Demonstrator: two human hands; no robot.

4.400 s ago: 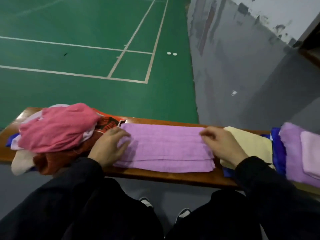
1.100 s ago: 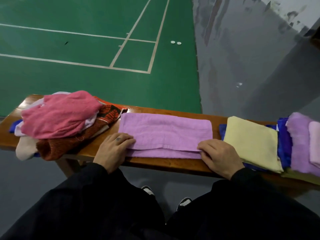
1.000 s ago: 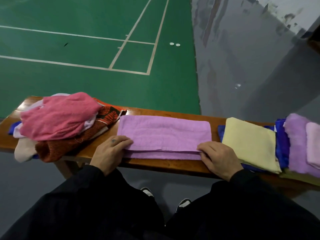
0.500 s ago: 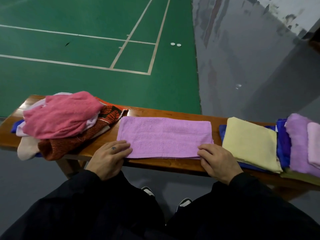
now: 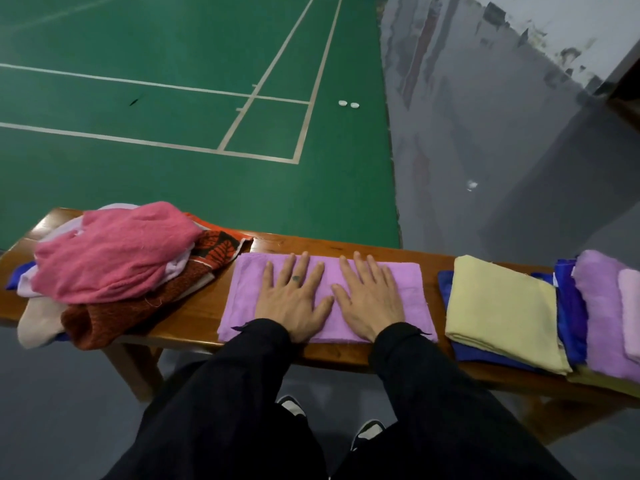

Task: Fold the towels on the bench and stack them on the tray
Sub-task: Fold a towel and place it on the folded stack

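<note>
no readable text, label, brand or number anywhere in view

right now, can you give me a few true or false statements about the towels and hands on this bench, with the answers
1. Both hands lie flat on the lilac towel. True: the left hand and right hand rest on it with straight fingers.
2. The pink towel is neatly folded. False: it sits crumpled on top of the unfolded heap at the left end of the bench.
3. The yellow towel lies folded to the right of the lilac towel. True.
4. The right hand grips the yellow towel. False: it presses the lilac towel and is apart from the yellow one.
5. The lilac towel hangs off the bench onto the floor. False: it lies flat on the bench top.
</note>
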